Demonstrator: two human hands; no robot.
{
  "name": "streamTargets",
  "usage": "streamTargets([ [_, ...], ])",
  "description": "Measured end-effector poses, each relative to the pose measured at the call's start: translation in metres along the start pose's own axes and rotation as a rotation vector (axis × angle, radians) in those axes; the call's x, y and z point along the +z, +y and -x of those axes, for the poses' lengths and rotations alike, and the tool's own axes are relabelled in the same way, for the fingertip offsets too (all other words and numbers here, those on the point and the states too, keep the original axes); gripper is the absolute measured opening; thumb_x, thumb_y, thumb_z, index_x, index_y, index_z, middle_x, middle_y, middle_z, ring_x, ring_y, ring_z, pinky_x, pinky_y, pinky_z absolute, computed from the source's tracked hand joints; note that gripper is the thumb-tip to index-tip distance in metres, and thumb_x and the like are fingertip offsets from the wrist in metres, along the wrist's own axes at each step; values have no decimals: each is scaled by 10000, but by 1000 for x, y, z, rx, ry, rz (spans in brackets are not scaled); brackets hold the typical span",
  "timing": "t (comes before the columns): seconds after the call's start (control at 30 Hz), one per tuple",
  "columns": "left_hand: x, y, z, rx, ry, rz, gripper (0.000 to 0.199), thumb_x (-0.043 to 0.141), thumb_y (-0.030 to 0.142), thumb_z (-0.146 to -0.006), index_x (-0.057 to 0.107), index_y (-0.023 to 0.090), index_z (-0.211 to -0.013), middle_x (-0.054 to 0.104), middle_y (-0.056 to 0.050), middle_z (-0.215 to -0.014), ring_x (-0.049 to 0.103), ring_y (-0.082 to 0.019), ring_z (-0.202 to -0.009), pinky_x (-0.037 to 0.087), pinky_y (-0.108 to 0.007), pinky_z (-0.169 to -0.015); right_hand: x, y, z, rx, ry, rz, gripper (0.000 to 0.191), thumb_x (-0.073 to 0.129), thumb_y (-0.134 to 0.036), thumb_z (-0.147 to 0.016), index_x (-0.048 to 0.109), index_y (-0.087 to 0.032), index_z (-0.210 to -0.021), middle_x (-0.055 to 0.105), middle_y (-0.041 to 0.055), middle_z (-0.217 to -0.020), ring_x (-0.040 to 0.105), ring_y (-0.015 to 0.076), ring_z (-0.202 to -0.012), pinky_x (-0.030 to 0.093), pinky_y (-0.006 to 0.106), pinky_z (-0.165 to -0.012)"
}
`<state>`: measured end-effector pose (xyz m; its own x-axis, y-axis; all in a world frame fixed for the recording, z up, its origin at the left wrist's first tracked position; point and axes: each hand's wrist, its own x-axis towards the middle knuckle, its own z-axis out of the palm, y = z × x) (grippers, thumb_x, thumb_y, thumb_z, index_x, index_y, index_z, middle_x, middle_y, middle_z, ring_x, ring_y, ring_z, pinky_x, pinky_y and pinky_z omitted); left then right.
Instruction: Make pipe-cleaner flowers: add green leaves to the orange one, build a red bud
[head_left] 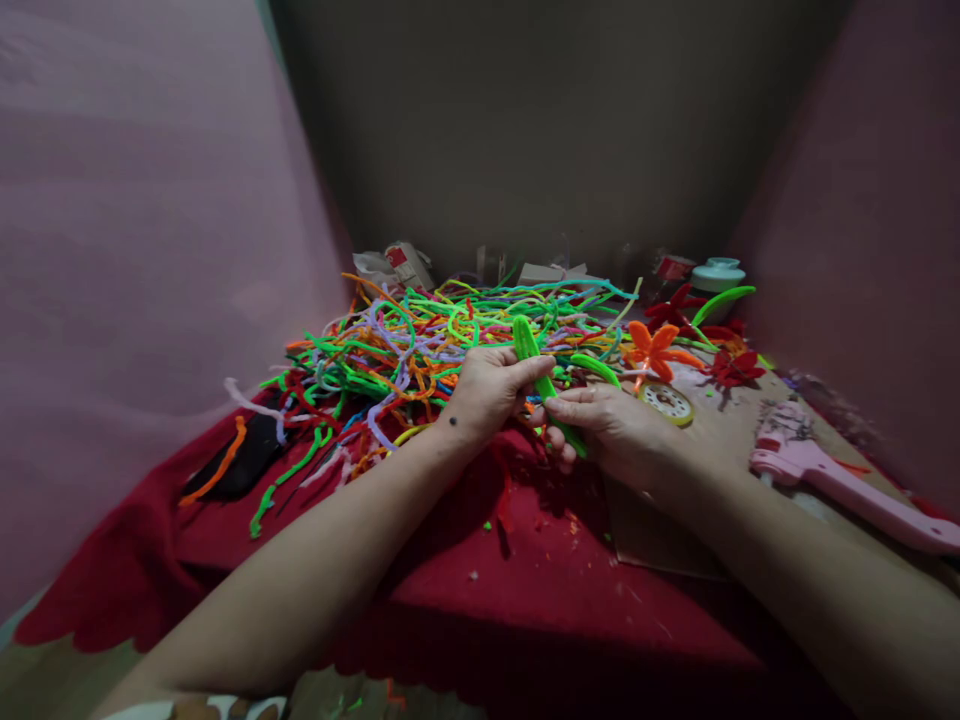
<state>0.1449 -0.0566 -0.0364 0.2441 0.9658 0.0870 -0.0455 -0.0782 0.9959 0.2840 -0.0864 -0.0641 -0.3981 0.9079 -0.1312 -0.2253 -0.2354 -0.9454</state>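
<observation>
A bright green pipe-cleaner leaf [527,343], long and narrow, is held between both hands above the red cloth. My left hand [491,385] pinches its upper part between thumb and fingers. Lower down, my right hand [611,425] grips the same leaf with its thumb and fingertips. Part of the leaf is hidden behind the fingers. Just behind the hands spreads a large tangled heap of coloured pipe cleaners [405,350]. Another curved green leaf [596,368] lies beyond my right hand, close to an orange pipe-cleaner flower [652,350].
A pink glue gun [847,490] rests on cardboard [675,540] at the right. Beside my right hand lies a round yellow-rimmed spool [666,403]. Red flowers [735,367] and a jar with a pale blue lid [718,273] are farther back. Pink walls [150,200] flank the red tablecloth [465,590].
</observation>
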Motion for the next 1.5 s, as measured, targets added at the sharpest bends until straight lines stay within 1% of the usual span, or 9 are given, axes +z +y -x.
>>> streamTargets([
  [0.13,-8,0,-6,38,-24,29,398,673,291,-706,378,169,-469,331,84,-347,288,-24,-289,182,-184,-321,2,0,1,-28,67,74,177,639,-293,-744,630,-132,-672,530,-20,-455,432,69,-358,351,204,-359],
  [0.33,-23,10,-14,80,-47,52,290,651,238,-710,414,173,-556,321,97,-413,239,-12,-298,156,-183,-322,3,-5,6,-43,102,244,234,627,-306,-756,597,-152,-581,535,-5,-475,433,76,-369,334,225,-370],
  [0.47,-24,11,-16,161,19,-46,252,630,236,-721,437,172,-573,383,82,-429,314,-27,-305,213,-182,-325,3,-5,6,-80,160,317,231,650,-328,-734,608,-158,-584,531,-9,-485,431,79,-373,341,239,-392],
  [0.63,-23,9,-16,198,97,-41,209,592,234,-733,461,168,-585,413,73,-464,298,-31,-326,202,-193,-348,5,-3,5,-158,196,402,263,617,-347,-747,611,-159,-563,527,-13,-475,436,81,-381,335,234,-396],
  [0.77,-26,3,-19,377,209,-288,265,599,252,-735,461,157,-528,375,63,-473,304,-45,-430,229,-197,-422,13,-7,9,-104,260,412,194,591,-302,-733,620,-163,-601,526,-25,-446,410,77,-348,315,230,-383],
  [0.9,-28,-3,-22,506,278,-411,251,602,264,-736,486,158,-540,374,59,-505,318,-61,-496,253,-196,-469,19,-12,13,-153,249,531,275,561,-297,-756,560,-168,-513,510,-23,-433,414,76,-368,301,224,-403],
  [1.03,-27,-4,-24,408,195,-275,255,593,269,-736,478,159,-536,393,68,-465,326,-45,-422,243,-192,-425,21,-14,17,-225,264,628,308,535,-306,-779,541,-174,-501,481,-38,-416,393,70,-368,283,217,-410],
  [1.23,-21,-2,-24,172,106,209,187,641,203,-669,471,166,-602,452,81,-410,333,-30,-284,195,-178,-322,18,-9,15,-254,216,625,316,542,-362,-775,526,-183,-515,493,-38,-418,421,85,-374,318,222,-417],
  [1.5,-20,-6,-27,77,-35,400,278,696,238,-639,424,178,-648,431,99,-418,290,-15,-289,267,-162,-335,16,-4,11,-211,234,574,284,553,-385,-753,527,-197,-540,491,-36,-404,425,98,-344,319,233,-385],
])
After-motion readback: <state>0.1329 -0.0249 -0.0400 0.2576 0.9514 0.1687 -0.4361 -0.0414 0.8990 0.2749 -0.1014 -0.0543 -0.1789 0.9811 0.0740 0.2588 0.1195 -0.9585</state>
